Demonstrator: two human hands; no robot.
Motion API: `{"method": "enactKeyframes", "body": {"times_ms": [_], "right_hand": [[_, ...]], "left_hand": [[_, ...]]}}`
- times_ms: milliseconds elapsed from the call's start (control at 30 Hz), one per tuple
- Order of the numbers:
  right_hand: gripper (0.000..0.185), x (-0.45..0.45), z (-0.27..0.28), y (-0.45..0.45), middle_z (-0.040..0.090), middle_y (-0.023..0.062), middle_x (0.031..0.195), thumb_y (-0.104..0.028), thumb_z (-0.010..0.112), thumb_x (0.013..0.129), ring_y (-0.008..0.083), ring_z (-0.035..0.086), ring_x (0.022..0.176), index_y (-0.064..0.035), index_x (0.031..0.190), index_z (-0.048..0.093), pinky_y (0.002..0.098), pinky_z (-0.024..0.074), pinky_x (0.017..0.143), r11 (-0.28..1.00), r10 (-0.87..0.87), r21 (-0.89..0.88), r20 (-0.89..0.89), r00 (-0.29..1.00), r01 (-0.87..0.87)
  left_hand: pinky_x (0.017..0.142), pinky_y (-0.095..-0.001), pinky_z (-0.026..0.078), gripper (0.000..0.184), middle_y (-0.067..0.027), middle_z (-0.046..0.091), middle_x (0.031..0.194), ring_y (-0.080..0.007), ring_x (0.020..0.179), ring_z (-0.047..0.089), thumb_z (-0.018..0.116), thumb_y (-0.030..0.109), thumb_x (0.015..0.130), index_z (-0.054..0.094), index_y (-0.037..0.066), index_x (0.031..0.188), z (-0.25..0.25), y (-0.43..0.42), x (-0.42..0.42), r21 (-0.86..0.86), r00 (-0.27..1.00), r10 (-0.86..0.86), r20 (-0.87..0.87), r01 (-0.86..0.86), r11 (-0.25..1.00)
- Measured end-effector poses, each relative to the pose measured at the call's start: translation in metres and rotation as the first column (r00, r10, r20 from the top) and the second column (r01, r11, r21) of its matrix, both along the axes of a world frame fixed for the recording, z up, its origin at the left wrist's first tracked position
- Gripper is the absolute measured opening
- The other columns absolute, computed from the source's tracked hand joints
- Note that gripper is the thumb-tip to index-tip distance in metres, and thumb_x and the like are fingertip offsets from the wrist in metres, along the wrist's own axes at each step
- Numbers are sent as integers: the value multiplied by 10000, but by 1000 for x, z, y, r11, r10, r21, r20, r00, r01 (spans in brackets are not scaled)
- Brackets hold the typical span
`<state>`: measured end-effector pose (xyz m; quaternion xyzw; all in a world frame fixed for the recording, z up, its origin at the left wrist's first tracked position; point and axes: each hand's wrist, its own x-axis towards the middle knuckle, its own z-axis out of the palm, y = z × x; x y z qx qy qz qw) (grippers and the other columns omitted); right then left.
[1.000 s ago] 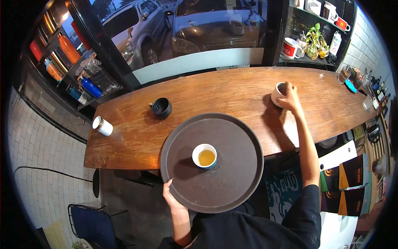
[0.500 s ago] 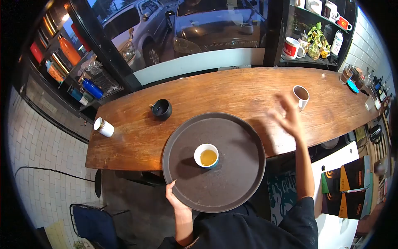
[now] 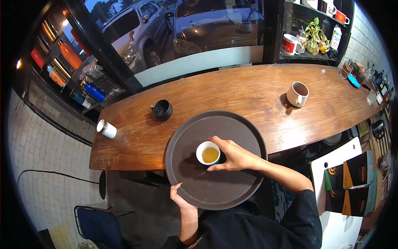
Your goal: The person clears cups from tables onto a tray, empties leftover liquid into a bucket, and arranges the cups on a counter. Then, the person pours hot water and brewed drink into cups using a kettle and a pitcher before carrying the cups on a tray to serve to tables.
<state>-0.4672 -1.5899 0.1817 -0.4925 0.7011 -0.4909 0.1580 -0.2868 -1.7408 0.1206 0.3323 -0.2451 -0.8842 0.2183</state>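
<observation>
A round dark brown tray is held level by my left hand, its thumb on the rim and the other fingers hidden underneath. Near the tray's middle stands a small cup with yellowish liquid. My right hand has its thumb and fingers around the cup's right side. On the wooden table, a white mug with dark contents stands at the right. A black cup is at the left, and a white patterned cup is at the far left.
Shelves with bottles are at the left, and shelves with mugs and a plant are at the back right. Glasses stand at the table's right end. Dark packets lie on a white surface. A chair is at lower left.
My right hand has left the white mug, which now stands farther right on the table, and has moved over the tray to grasp the small cup. My left hand still supports the tray.
</observation>
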Motion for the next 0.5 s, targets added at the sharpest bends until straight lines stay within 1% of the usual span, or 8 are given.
{"method": "enactKeyframes", "body": {"times_ms": [33, 67, 167, 200, 267, 333, 467, 500], "right_hand": [[732, 3, -1, 1, 593, 274, 1048, -257, 820, 652, 394, 576, 1030, 56, 1186, 428, 411, 472, 861, 998, -33, -56, -28, 999, 31], [732, 3, 0, 2, 593, 274, 1048, -257, 820, 652, 394, 576, 1030, 56, 1186, 428, 411, 472, 861, 998, -36, -56, -21, 999, 34], [606, -1, 16, 11, 642, 246, 885, -229, 823, 628, 352, 648, 873, 68, 1064, 523, 364, 518, 735, 992, -121, 44, 6, 993, 120], [597, -6, 12, 13, 638, 249, 895, -224, 829, 606, 328, 653, 881, 67, 1037, 536, 350, 514, 745, 986, -166, 15, -62, 984, 168], [592, -17, 15, 24, 640, 220, 862, -218, 830, 583, 276, 662, 854, 64, 1015, 541, 341, 513, 747, 971, -241, -25, -106, 965, 240], [555, -31, 16, 32, 632, 150, 825, -223, 820, 571, 182, 627, 806, 40, 981, 555, 326, 505, 725, 932, -350, -134, -93, 932, 336], [517, -64, 35, 53, 613, 113, 782, -240, 809, 577, 150, 588, 746, 31, 938, 558, 300, 482, 687, 841, -540, -80, -60, 840, 535], [524, -77, 29, 58, 613, 111, 782, -252, 811, 577, 147, 584, 747, 30, 939, 559, 298, 480, 688, 812, -582, -139, -105, 806, 568]], "left_hand": [[772, -349, 462, 439, -103, 603, 968, -257, 872, 574, 502, 355, 733, 568, 24, 1013, -1, 1, 2, -4, 1000, 2, 3, -2, 1000], [772, -349, 462, 439, -103, 603, 968, -257, 872, 574, 502, 355, 733, 568, 24, 1013, -2, 1, 3, -3, 1000, -1, 9, 1, 1000], [782, -351, 457, 446, -102, 597, 988, -256, 884, 570, 497, 359, 739, 564, 22, 1022, -3, 2, 4, 11, 999, -24, -23, 25, 1000], [789, -354, 455, 446, -102, 595, 997, -255, 897, 566, 494, 362, 743, 564, 22, 1024, 0, 3, 3, 14, 999, -13, -43, 14, 1000], [796, -356, 453, 447, -103, 594, 1006, -254, 911, 562, 492, 364, 748, 564, 22, 1027, 0, 5, 3, 23, 998, 2, -64, -1, 1000], [812, -363, 451, 449, -111, 590, 1039, -256, 945, 555, 481, 367, 763, 564, 23, 1038, -1, 7, 4, 57, 991, -15, -132, 23, 998], [830, -368, 449, 465, -116, 582, 1073, -265, 980, 546, 468, 367, 780, 557, 20, 1076, -8, 7, 5, 84, 980, -33, -195, 51, 995], [840, -374, 448, 480, -118, 578, 1092, -271, 992, 543, 464, 369, 785, 550, 18, 1101, -8, 8, 5, 89, 975, -43, -218, 63, 994]]}}
